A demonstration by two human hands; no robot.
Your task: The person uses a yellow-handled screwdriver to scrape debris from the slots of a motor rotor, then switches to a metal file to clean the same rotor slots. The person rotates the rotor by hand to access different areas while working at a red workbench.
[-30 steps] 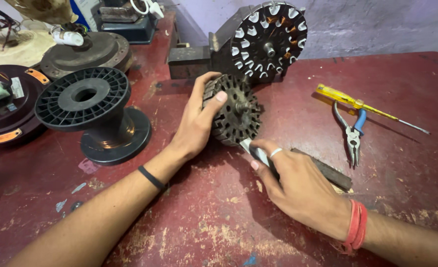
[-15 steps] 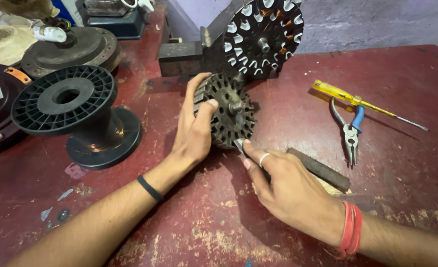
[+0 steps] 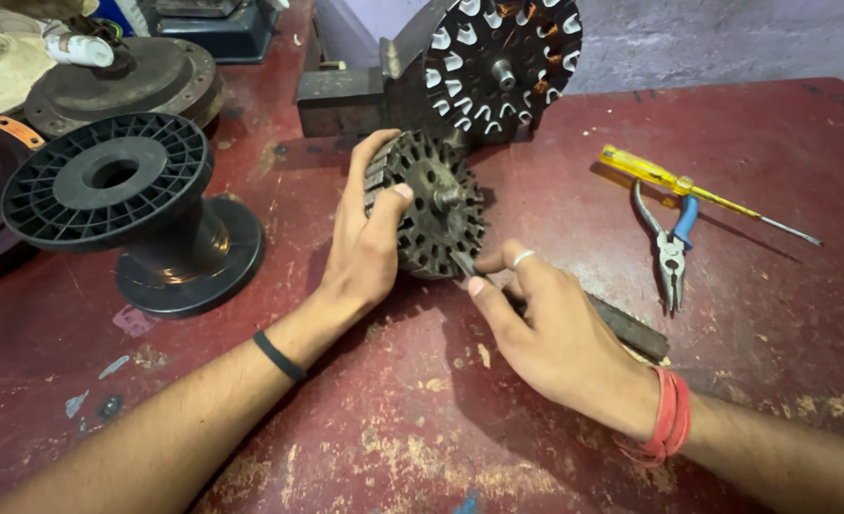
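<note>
Fingers of my left hand (image 3: pixel 369 252) wrap the slotted stator core (image 3: pixel 431 214), holding it on edge on the red tabletop (image 3: pixel 555 171). My right hand (image 3: pixel 560 328) pinches a thin metal strip (image 3: pixel 464 264) against its lower rim. Pliers (image 3: pixel 667 243) and yellow screwdriver (image 3: pixel 674 184) lie well apart, right.

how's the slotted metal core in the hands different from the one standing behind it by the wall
The core in the hands has bare, empty slots; the rear core shows white liners and copper wire in its slots. The held one is gripped by the left hand while the right hand puts a flat tool to its edge; the rear one stands untouched. Both are dark, round and slotted.
</note>
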